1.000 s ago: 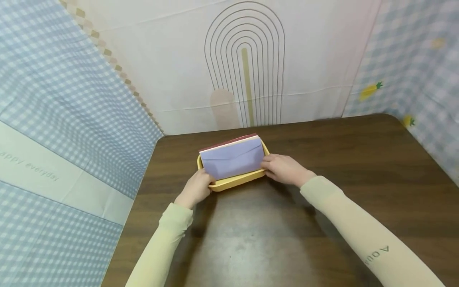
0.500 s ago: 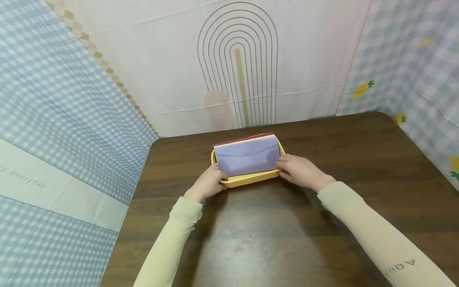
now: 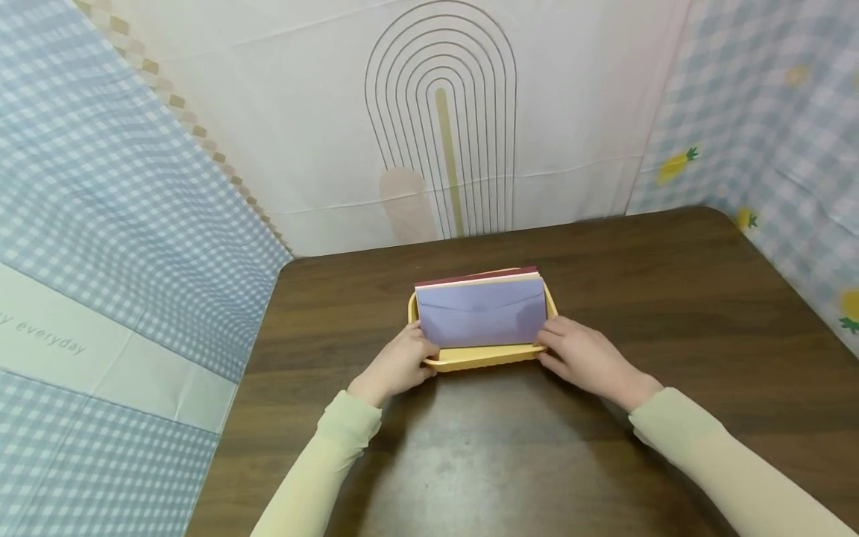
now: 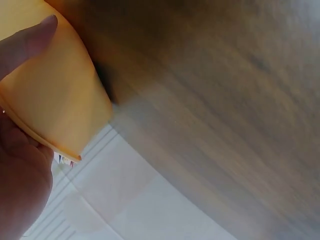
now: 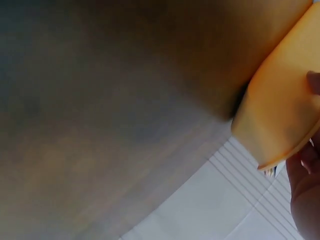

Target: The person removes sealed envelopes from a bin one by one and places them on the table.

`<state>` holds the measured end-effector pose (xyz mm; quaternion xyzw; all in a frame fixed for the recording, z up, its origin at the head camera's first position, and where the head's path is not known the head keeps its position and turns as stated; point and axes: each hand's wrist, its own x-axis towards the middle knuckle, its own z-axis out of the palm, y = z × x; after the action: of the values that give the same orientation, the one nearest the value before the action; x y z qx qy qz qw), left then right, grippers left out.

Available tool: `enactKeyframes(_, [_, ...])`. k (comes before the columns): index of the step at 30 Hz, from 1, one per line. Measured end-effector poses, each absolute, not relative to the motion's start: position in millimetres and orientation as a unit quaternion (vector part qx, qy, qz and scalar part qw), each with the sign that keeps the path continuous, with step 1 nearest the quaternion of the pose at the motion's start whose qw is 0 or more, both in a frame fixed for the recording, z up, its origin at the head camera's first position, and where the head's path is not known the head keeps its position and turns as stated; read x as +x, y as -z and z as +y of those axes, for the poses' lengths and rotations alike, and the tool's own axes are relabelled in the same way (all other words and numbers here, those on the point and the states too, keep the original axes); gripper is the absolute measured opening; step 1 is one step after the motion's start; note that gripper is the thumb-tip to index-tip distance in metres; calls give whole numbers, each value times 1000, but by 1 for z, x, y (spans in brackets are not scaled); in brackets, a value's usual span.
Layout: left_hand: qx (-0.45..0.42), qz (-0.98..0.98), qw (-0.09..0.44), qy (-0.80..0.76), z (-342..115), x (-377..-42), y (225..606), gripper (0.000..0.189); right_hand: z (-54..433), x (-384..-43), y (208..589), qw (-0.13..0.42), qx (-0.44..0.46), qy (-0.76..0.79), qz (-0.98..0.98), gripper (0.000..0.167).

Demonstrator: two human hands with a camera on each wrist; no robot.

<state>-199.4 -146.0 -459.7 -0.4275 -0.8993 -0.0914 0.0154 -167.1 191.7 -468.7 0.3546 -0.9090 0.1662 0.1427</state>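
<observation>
A yellow plastic basket [image 3: 487, 361] stands on the table in the head view. Inside it several envelopes lean together: a lavender one [image 3: 483, 313] in front, then cream edges and a dark red one [image 3: 429, 283] behind. My left hand [image 3: 399, 363] grips the basket's near left corner, its thumb outside the wall and its fingers over the rim. At the near right corner, my right hand [image 3: 593, 358] pinches the rim in the same way. Both wrist views show the basket's outer wall [image 4: 65, 90] beside the thumb; the envelopes are almost wholly hidden there.
The dark wooden table [image 3: 463, 462] extends around the basket on all sides. A white cloth [image 3: 322, 134] with arch lines hangs behind its far edge. Blue checked cloth [image 3: 134, 186] borders the left side, and a checked cloth with pineapples [image 3: 758, 127] the right.
Both hands have moved the basket with its envelopes to the right, then a little nearer to me. It has turned slightly, so its front edge lies more level. The head view has shifted slightly.
</observation>
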Motion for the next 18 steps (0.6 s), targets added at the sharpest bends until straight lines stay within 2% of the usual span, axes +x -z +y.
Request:
enactKeyframes(9, [-443,-892,26,82,-143,-191,460,27,195,-148,474,164,350,-176,-905,19])
enactKeyframes(18, [-442,-892,21,89,-143,-190,460,26,196,-147,477,152,341,-196,-907,19])
